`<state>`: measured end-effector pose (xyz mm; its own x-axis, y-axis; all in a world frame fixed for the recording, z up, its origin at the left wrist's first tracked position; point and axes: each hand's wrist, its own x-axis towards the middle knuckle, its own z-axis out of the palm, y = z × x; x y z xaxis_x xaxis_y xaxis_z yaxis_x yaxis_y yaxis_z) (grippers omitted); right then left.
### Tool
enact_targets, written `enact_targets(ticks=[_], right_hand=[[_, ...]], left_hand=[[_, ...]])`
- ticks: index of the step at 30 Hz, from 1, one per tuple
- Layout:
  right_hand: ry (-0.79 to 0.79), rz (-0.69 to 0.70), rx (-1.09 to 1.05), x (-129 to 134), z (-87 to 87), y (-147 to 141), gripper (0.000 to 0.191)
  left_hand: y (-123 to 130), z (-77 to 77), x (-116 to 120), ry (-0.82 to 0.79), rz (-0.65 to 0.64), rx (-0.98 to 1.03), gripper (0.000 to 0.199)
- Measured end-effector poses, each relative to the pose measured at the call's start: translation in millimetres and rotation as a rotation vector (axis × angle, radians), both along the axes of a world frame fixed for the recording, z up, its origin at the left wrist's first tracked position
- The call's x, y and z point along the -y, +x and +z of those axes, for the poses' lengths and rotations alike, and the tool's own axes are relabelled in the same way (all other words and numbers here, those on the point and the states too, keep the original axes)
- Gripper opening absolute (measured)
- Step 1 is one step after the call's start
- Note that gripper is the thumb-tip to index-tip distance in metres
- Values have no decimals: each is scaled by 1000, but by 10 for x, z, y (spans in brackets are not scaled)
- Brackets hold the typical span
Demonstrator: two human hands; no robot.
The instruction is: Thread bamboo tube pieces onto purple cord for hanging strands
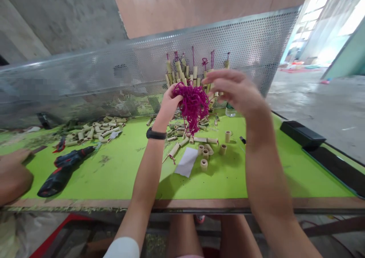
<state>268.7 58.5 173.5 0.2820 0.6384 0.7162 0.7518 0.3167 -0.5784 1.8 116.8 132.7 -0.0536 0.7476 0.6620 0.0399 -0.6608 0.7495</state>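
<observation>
Farthest left of my fingers, another person's hand (15, 174) is blurred at the table (119, 178) edge. Nearer lies a cordless drill (65, 170), its nose pointing toward my side, perhaps so its handle stays within that person's reach. Beyond it, cut bamboo pieces (94, 130) are heaped toward the back, which leaves working room in front.

My left hand (171, 102) has its thumb and fingers closed on the upper left of a tangled magenta cord (194, 104). I hold it up off the table, I'd judge, so the strands hang loose and clear of the bits below. Behind my fingertips, bamboo lengths with cord loops lean on the perforated panel (148, 71), which seems to prop them upright. Under the tangle are a paper scrap (186, 162) and short bamboo rings (203, 164), mostly standing on end.

My right hand (230, 88) is raised just right of the cord, fingers loosely apart (too blurred to tell whether they pinch a strand). Farther right, a black box (302, 132) sits by the table's edge, out of the way.
</observation>
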Motion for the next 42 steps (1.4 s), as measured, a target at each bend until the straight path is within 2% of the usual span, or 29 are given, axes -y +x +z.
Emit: enact_targets(ticks=[1, 6, 8, 10, 14, 17, 21, 25, 29, 33, 37, 40, 42], right_hand=[[-1, 54, -2, -23, -38, -126, 38], [-30, 741, -33, -274, -230, -658, 36], [-29, 863, -54, -366, -276, -737, 31], [5, 850, -88, -424, -298, -745, 29], [83, 755, -99, -469, -301, -711, 42], [117, 749, -91, -469, -297, -730, 46], [172, 712, -114, -452, -296, -788, 45], [178, 712, -235, -496, -303, -845, 47], [104, 771, -419, -556, -300, -892, 49], [-91, 883, -558, -480, -267, -866, 48], [-298, 959, -537, -323, -216, -763, 37], [-297, 968, -457, -252, -192, -699, 19], [-252, 975, -392, -235, -187, -682, 17]], left_hand=[[10, 5, 12, 2, 1, -1, 32], [30, 41, 51, 9, -33, -42, 34], [29, 49, 58, 7, -38, -47, 32], [29, 55, 72, -2, -46, -53, 29], [47, 71, 142, -30, -78, -100, 21], [71, 88, 208, -60, -125, -113, 7], [100, 103, 241, -47, -98, -141, 16], [140, 100, 215, -32, -33, -134, 16], [181, 78, 189, 35, 38, -128, 11], [166, 65, 161, 97, 90, -168, 18], [88, 65, 94, 133, 123, -163, 32], [18, 56, 30, 119, 178, -116, 29], [-16, 46, 4, 85, 188, -77, 27]])
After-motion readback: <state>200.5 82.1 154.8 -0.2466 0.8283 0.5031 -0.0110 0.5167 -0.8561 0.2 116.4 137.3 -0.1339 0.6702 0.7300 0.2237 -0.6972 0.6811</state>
